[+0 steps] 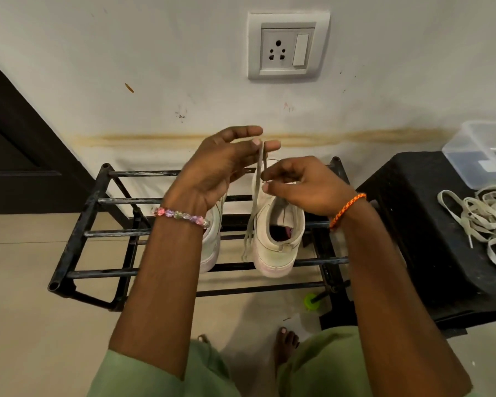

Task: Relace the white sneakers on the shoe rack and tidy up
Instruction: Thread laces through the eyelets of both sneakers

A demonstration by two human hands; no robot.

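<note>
The lace [257,179] hangs almost straight up and down above the right sneaker [275,233], which stands on the shoe rack [98,201] near its right end, toe to the wall. The left hand [212,170] pinches the top of the lace between thumb and fingers [269,144]; the right hand [304,187] is nearer to the shoe and its fingers seem to nip the lace lower down. I think the free ends, which dangle at the rack's front edge, must go downward to the eyelets.

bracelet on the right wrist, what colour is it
The bracelet on the right wrist is a braided orange band with lighter flecks, seen clearly in the head view.
</note>
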